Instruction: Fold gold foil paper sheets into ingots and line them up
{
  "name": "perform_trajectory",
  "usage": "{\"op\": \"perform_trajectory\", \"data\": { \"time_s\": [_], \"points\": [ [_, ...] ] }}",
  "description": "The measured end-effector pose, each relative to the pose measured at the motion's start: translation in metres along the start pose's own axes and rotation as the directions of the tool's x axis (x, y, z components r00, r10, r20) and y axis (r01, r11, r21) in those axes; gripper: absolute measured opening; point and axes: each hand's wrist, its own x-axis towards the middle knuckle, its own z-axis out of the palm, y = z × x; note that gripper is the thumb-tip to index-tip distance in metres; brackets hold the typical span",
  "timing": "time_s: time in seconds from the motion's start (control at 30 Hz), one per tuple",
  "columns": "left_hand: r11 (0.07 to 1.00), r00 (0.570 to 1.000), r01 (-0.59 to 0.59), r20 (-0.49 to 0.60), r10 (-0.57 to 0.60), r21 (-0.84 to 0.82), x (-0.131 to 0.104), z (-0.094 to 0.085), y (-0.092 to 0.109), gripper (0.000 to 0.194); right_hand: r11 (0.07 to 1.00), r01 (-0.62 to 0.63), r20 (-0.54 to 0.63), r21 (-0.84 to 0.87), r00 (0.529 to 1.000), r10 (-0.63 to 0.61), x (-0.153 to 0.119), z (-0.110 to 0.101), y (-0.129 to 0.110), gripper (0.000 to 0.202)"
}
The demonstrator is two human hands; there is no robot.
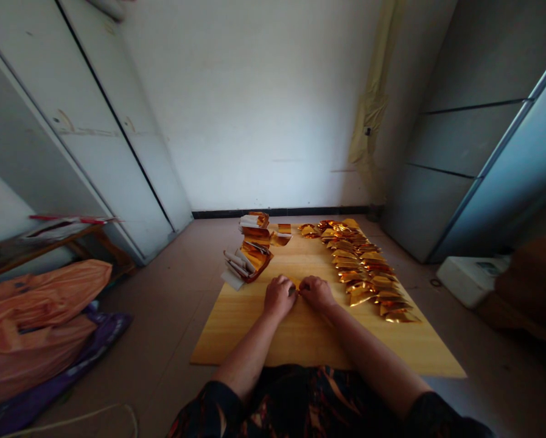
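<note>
Meeting mid-board (236, 340), left hand (279, 296) and right hand (317, 292) pinch something small; bare wood toward near edge

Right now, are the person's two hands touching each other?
Cannot tell. In the head view the left hand and right hand meet fingertip to fingertip over the wooden board, but a small dark thing between them hides any contact.

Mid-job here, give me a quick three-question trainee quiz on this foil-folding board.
1. True or false: the folded gold pieces lie in rows to the right of the hands.
2. The unfolded foil stack lies nearer which hand: A left hand, B right hand?
3. What do the hands rest on?

Key: 1 true. 2 A. 3 the wooden board.
</note>
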Motion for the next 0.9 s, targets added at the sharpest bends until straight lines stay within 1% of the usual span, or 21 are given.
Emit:
{"op": "perform_trajectory", "data": {
  "time_s": [0.13, 0.3, 0.43, 0.57, 0.77, 0.9],
  "points": [
    [1.000, 1.000, 0.026, 0.003, -0.026, 0.012, 0.000, 0.001, 0.000, 0.011, 0.999, 0.003, -0.004, 0.033, 1.000, -0.003, 0.000, 0.000, 0.001, 0.020],
    [0.999, 1.000, 0.026, 0.004, -0.026, -0.021, 0.000, 0.002, -0.001, 0.012, 0.999, 0.004, 0.020, 0.051, 1.000, -0.005, 0.000, -0.003, 0.001, 0.024],
    [0.999, 1.000, 0.018, 0.016, -0.018, -0.035, 0.001, 0.003, -0.003, 0.013, 0.999, -0.041, 0.033, 0.004, 0.999, 0.040, 0.000, -0.007, -0.006, 0.016],
    [0.999, 1.000, 0.011, 0.027, -0.010, -0.037, 0.001, 0.004, -0.005, 0.015, 0.999, -0.045, 0.029, -0.012, 0.999, 0.045, -0.001, -0.008, -0.009, 0.014],
    [0.998, 1.000, -0.011, 0.020, 0.012, -0.063, 0.001, 0.003, -0.007, 0.016, 0.994, -0.068, 0.054, 0.090, 0.997, 0.063, 0.002, -0.007, -0.002, 0.020],
    [0.996, 0.999, -0.033, 0.025, 0.035, -0.087, 0.001, 0.002, -0.009, 0.017, 0.990, -0.065, 0.071, 0.124, 0.996, 0.056, 0.006, -0.003, 0.003, 0.025]
  ]
}}
